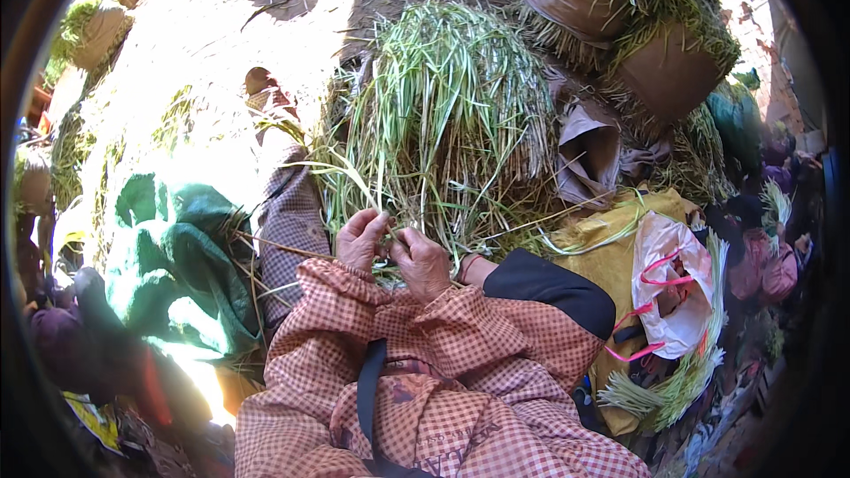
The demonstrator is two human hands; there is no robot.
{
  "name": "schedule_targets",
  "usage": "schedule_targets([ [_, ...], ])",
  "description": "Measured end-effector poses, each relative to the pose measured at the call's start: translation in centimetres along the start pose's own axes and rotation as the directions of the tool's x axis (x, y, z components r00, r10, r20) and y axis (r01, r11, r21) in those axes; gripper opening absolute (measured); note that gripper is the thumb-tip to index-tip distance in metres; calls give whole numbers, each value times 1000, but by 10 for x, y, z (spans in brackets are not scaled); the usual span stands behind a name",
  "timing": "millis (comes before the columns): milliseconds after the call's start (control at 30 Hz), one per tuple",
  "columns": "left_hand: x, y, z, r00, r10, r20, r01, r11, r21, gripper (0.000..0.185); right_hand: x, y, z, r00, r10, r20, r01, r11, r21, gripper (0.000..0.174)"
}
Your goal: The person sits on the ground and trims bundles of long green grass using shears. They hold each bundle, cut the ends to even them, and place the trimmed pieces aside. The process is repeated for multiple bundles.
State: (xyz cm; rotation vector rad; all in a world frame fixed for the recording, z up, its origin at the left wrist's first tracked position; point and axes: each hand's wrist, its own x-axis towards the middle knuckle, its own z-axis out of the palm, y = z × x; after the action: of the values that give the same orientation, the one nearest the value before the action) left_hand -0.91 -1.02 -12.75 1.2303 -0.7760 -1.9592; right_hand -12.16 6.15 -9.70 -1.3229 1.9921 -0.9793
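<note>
Close together before my lap, my left hand (359, 240) and my right hand (421, 263) meet at the near edge of a large heap of grass (451, 99). Between thumb and fingers my left hand pinches a few long, pale green grass blades (358, 176), which rise up and to the left. The fingers of my right hand are bent and closed by the lower ends of these blades; the exact grip there is hidden. Green tops hang over the heap, with brown stalks beneath. A checked sleeve covers each forearm.
A green cloth (176, 259) lies to the left. At right, a white plastic bag (671, 279) with pink handles rests on a yellow sack (591, 272), beside a bundle of pale grass (690, 378). Brown-wrapped grass bundles (671, 70) are stacked at upper right. People sit at both sides.
</note>
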Motion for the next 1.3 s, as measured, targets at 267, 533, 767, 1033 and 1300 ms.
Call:
schedule_targets([
  [267, 27, 82, -74, 851, 364, -380, -460, 865, -202, 12, -7, 69, -9, 939, 248, 239, -228, 968, -108, 26],
  [533, 4, 71, -78, 916, 375, -139, -390, 915, -105, 24, 26, 48, -58, 855, 127, 503, -48, 985, -167, 53],
  [767, -28, -9, -5, 985, 61, 163, -33, 984, -173, 21, 39, -6, 9, 940, 137, 313, -305, 747, 590, 27],
  [1033, 3, 32, -50, 936, 316, -153, -351, 817, -458, 15, 21, 48, -21, 766, 523, 375, -188, 740, -646, 34],
  [1300, 3, 51, -14, 887, 461, -5, -361, 686, -631, 16, 3, 14, 23, 920, -150, 363, 91, 981, 173, 40],
])
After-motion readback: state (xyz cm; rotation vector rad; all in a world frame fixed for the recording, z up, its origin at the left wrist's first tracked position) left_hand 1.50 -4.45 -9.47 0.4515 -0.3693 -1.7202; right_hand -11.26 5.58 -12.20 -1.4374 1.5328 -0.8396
